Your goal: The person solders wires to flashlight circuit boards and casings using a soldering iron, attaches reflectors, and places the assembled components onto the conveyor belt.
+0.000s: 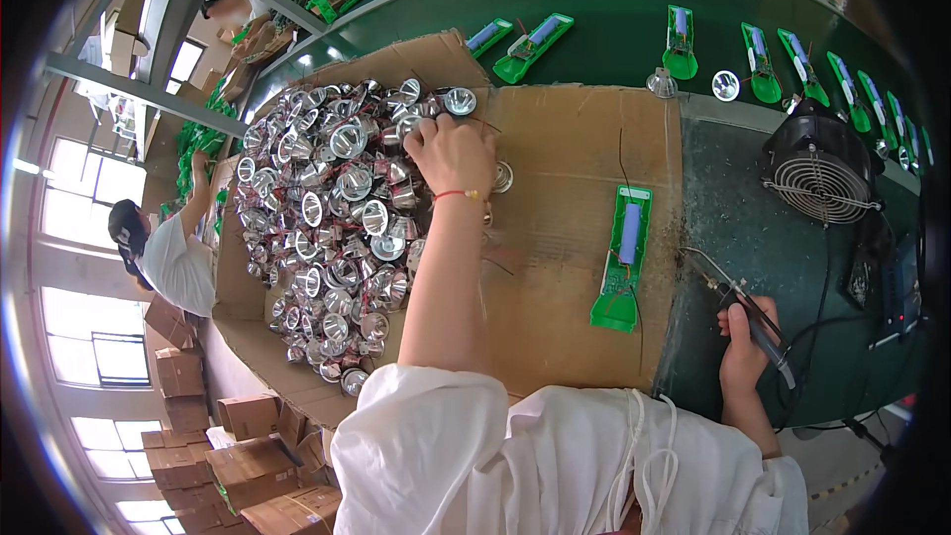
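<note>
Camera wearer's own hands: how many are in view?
2: the left hand is at the far right part of the heap of silver cups; the right hand grips the soldering iron. Neither is hidden.

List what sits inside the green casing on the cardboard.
The casing holds a lavender cylinder and, below it in the picture, a circuit board; a dark wire extends past the top end. What lies under cylinder and board is covered.

- One green casing [615,313] on the cardboard [555,238]
- At least nine far-side casings [681,63], blurring rightward
- Dozens of heaped silver reflectors [349,141], overlapping too much to count
- One soldering iron [768,340]
- One black fan [820,186]
- Two hands: left hand [454,156], right hand [745,355]
- Two other people [181,267]
</note>
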`<act>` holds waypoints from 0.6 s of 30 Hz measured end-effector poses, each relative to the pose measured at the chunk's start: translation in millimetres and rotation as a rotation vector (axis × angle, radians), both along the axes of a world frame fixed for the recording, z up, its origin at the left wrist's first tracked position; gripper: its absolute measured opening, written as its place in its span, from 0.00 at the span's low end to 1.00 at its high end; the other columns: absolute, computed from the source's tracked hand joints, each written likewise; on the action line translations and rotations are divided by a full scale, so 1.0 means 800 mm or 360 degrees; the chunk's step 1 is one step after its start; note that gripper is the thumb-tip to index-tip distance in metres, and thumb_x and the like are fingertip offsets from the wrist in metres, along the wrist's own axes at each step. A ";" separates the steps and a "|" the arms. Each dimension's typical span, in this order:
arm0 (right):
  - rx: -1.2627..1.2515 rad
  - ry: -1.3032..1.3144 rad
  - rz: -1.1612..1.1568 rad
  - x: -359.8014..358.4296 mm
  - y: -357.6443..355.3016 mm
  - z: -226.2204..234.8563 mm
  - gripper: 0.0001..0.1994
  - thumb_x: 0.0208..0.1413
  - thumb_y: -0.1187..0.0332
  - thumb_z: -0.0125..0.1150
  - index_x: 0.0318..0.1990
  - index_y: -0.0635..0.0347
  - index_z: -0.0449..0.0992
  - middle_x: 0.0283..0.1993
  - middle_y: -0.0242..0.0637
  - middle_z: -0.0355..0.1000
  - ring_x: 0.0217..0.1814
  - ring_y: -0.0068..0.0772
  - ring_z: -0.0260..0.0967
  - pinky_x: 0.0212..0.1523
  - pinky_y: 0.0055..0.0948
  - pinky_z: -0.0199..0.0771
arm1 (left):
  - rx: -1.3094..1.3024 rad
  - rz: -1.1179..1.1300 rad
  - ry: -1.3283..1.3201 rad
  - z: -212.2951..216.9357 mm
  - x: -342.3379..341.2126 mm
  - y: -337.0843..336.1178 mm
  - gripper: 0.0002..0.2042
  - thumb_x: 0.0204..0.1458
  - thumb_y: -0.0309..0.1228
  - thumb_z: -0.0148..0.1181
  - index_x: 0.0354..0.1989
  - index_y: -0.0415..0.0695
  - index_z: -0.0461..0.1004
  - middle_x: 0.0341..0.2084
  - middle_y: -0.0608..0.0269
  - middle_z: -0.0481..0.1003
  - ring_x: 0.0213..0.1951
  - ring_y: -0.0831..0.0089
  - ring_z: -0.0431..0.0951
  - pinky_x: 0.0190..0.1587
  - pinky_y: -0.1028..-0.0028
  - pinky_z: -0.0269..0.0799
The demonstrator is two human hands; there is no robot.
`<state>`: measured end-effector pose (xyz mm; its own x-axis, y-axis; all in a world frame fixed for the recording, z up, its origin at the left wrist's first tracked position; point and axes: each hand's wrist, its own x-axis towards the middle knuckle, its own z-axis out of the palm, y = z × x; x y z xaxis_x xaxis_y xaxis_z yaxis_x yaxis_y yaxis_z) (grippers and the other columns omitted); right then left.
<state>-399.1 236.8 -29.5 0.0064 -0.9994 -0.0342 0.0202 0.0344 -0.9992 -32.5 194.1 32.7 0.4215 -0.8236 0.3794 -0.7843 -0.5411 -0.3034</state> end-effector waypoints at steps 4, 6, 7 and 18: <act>0.0006 0.0015 -0.0059 -0.006 0.004 -0.005 0.09 0.51 0.70 0.57 0.35 0.66 0.68 0.26 0.36 0.69 0.25 0.20 0.66 0.27 0.17 0.66 | -0.0614 -0.0393 0.0386 0.000 -0.015 0.016 0.06 0.44 0.36 0.59 0.21 0.49 0.76 0.25 0.68 0.74 0.35 0.68 0.71 0.40 0.66 0.60; -0.0011 0.0020 -0.0032 -0.005 0.004 -0.001 0.09 0.51 0.70 0.57 0.34 0.66 0.68 0.26 0.36 0.70 0.25 0.20 0.66 0.27 0.17 0.66 | -0.0765 -0.0466 0.0762 0.021 -0.033 0.046 0.07 0.47 0.34 0.58 0.23 0.44 0.76 0.21 0.62 0.75 0.25 0.64 0.73 0.32 0.68 0.63; -0.0026 -0.0002 -0.0025 -0.003 0.004 0.001 0.09 0.51 0.70 0.58 0.34 0.66 0.68 0.26 0.36 0.70 0.25 0.20 0.66 0.27 0.17 0.66 | -0.0872 -0.0471 0.1065 0.024 -0.042 0.059 0.06 0.48 0.30 0.57 0.27 0.41 0.76 0.18 0.58 0.74 0.19 0.64 0.72 0.26 0.72 0.64; -0.0378 -0.0097 0.0500 0.020 0.033 0.029 0.09 0.47 0.75 0.60 0.34 0.67 0.67 0.30 0.39 0.69 0.28 0.21 0.65 0.29 0.18 0.65 | -0.0402 -0.0220 0.2655 -0.033 -0.151 0.139 0.06 0.48 0.27 0.59 0.30 0.36 0.76 0.21 0.62 0.76 0.22 0.82 0.74 0.25 0.81 0.69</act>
